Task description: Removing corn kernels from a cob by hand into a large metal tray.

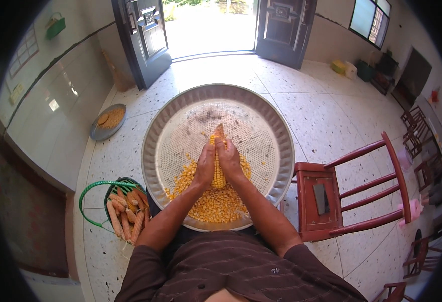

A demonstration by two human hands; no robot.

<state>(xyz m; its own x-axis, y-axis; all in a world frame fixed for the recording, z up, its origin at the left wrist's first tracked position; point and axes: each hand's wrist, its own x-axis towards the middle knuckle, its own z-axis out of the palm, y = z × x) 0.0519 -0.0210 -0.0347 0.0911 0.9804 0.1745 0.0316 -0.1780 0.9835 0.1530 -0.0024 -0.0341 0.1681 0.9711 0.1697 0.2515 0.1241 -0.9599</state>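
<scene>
Both of my hands grip one ear of dried corn (218, 170) above a large round metal sieve tray (151, 151). My left hand (205, 162) wraps the ear from the left, and my right hand (227, 156) from the right. The thumbs press side by side near its far end, where the cob is bare and reddish. Yellow rows of kernels still cover the part between my palms. Loose corn kernels (217, 207) are heaped in the tray's near part, under my wrists. The perforated tray floor shows beyond them, with a few scattered kernels.
At the left, a green-handled basket (109, 207) holds several stripped corncobs (124, 211). Farther off, a basin (111, 132) of kernels sits by the wall. A red wooden chair (319, 204) with a dark flat object on its seat stands close right. Double doors (149, 37) stand open ahead.
</scene>
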